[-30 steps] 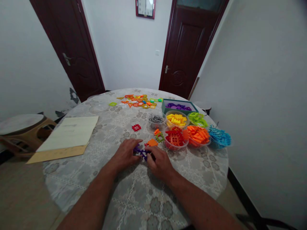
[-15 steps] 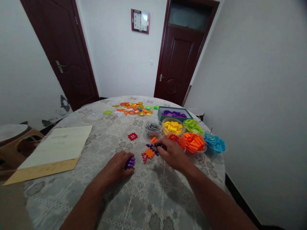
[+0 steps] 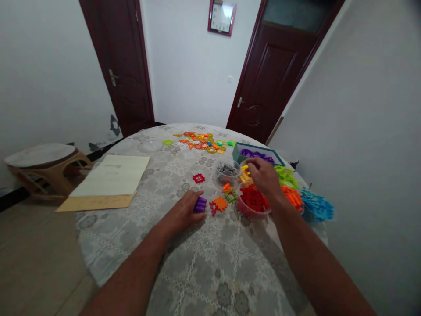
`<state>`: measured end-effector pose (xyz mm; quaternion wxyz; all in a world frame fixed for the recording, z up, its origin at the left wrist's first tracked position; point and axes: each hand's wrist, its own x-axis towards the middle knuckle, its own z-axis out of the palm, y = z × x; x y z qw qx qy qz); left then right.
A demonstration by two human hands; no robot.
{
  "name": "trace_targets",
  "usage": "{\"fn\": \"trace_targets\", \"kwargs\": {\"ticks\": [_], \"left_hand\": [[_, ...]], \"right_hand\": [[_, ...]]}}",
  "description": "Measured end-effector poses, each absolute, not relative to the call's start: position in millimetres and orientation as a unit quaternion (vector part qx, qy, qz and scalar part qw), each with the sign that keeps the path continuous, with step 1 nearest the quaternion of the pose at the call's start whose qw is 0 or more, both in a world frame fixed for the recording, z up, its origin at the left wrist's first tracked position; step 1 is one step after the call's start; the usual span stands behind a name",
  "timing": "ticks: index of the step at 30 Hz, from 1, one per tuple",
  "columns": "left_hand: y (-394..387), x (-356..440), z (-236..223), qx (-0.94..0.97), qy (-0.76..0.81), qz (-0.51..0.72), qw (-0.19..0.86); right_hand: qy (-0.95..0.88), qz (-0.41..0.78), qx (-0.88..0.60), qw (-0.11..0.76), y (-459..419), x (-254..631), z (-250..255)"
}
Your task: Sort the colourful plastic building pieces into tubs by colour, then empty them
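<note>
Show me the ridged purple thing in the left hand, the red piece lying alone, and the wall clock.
Ridged purple thing (image 3: 200, 205): head view, on its exposed ridges.
Red piece (image 3: 198, 178): head view, at its middle.
Wall clock (image 3: 222, 17): head view, on its face.

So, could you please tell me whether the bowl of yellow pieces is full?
Cannot tell how full: yellow pieces show inside, so it is not empty, but the right hand hides much of it.

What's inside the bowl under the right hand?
Yellow pieces show at its left. The right hand hides much of the rest, so what lies there cannot be seen.
</note>
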<state>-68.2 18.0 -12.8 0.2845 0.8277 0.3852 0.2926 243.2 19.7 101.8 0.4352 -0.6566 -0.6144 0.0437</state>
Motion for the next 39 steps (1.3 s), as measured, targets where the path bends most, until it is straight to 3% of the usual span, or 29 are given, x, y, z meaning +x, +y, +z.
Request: {"fn": "trace_targets", "kwargs": {"ticks": [5,10,16,24,32,39], "left_hand": [[14,-61,-7,0.820,0.357,0.322,0.311],[10,-55,-6,0.812,0.340,0.341,0.329],[13,-48,-16,0.809,0.323,0.357,0.337],[11,-50,0,0.744,0.369,0.362,0.423],[20,-54,1,0.746,0.384,0.339,0.425],[23,-54,2,0.747,0.425,0.321,0.398]], "right_hand": [[-0.735,0.107,-0.592,0.312,-36,160,59],[-0.742,0.164,-0.598,0.255,-41,131,43],[-0.709,0.211,-0.603,0.299,-35,135,34],[-0.544,0.383,-0.603,0.441,-26,143,2],[-0.622,0.211,-0.638,0.402,-39,147,27],[-0.633,0.214,-0.622,0.408,-62,157,50]]}}
